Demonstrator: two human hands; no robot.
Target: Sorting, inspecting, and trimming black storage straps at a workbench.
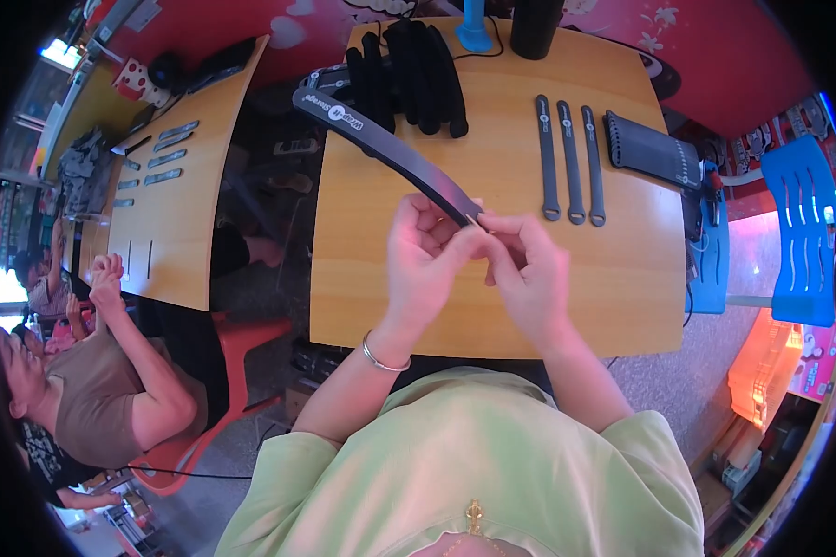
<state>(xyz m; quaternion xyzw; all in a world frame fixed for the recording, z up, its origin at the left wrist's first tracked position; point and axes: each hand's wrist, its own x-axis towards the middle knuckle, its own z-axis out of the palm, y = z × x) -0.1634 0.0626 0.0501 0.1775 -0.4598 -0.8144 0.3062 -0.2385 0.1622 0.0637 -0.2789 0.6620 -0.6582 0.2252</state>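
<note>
Both my hands meet over the near half of the wooden table. A long dark grey storage strap [399, 160] stretches away from them to the upper left, its rounded far end raised. My left hand [427, 251] is closed round the strap's near end. Thumb and fingers of my right hand [527, 265] pinch at the same end, the fingertips of both hands touching. What exactly lies between the fingertips is too small to make out. Beyond, to the right, three grey straps [569, 162] with looped near ends lie side by side.
A stack of dark grey straps [655, 150] lies at the table's [613, 306] right. Black bundled straps [418, 79], a blue stand [474, 32] and a black cylinder [536, 28] are at the back. At left, a person [130, 381] sits by another table [190, 213] with straps. A blue chair [802, 232] stands right.
</note>
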